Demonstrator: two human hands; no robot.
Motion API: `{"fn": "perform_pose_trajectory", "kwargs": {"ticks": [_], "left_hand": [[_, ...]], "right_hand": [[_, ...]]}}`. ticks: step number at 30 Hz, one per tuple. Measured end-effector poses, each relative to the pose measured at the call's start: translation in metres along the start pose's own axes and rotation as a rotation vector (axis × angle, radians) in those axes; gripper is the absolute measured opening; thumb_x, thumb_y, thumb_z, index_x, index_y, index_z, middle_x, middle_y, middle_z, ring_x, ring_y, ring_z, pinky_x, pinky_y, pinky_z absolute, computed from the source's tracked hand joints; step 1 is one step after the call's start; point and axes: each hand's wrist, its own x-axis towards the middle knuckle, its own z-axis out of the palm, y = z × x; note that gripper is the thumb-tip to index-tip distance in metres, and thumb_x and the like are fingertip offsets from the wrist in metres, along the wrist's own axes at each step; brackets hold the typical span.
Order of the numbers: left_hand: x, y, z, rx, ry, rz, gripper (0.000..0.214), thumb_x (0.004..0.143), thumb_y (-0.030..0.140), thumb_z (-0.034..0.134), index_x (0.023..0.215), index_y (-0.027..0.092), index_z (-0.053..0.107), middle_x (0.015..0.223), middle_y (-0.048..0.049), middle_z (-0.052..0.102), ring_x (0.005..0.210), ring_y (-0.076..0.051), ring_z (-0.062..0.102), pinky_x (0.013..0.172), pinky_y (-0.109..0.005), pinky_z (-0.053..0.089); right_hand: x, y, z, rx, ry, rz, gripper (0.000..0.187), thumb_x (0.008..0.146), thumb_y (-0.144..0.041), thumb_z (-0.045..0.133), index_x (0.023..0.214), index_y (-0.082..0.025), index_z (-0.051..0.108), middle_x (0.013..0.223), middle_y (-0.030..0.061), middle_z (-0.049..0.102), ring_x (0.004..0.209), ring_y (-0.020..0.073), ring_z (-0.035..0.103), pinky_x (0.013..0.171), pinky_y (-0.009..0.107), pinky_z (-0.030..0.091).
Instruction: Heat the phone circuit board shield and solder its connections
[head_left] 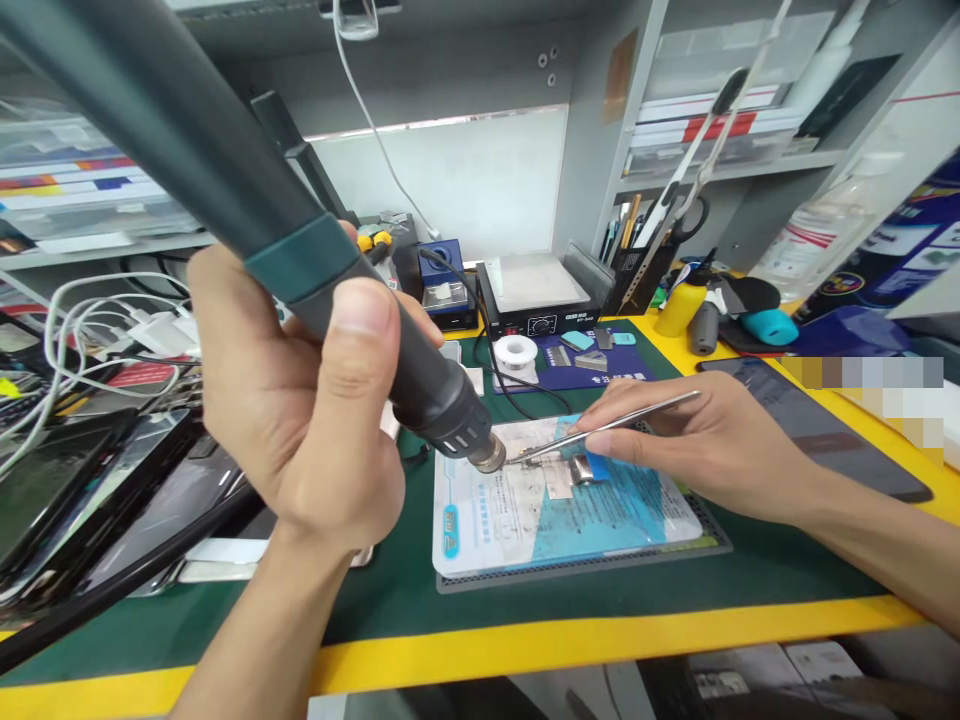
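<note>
My left hand [322,400] is wrapped round a dark hot air gun [405,345], whose metal nozzle points down and right over the work mat. In my right hand [675,430] is a pair of thin metal tweezers [637,414], pinched like a pen, with the tips close to the nozzle. Beneath them a small flat piece with a silver part and blue film [592,468] lies on the white and blue printed mat [495,540]. The tweezer tips are near its left end; whether they touch or grip anything is too small to tell.
Behind the mat stand a solder wire spool [516,351] and a heating plate [536,285]. Phones [157,500] and white cables [112,330] crowd the left. A yellow bottle [681,305] and a dark phone-like slab [817,425] are at right. A black hose [127,575] crosses the lower left.
</note>
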Motion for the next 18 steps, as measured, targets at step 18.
{"fn": "perform_pose_trajectory", "kwargs": {"ticks": [18], "left_hand": [[-0.0009, 0.0002, -0.0013, -0.01, -0.02, 0.005, 0.025, 0.095, 0.033, 0.069, 0.112, 0.014, 0.066, 0.073, 0.0062, 0.062, 0.058, -0.011, 0.066, 0.051, -0.023, 0.046]], "right_hand": [[-0.0011, 0.0, -0.0009, -0.022, -0.005, 0.001, 0.013, 0.082, -0.041, 0.088, 0.087, -0.03, 0.091, 0.084, 0.005, 0.083, 0.076, 0.0244, 0.068, 0.073, 0.04, 0.051]]}}
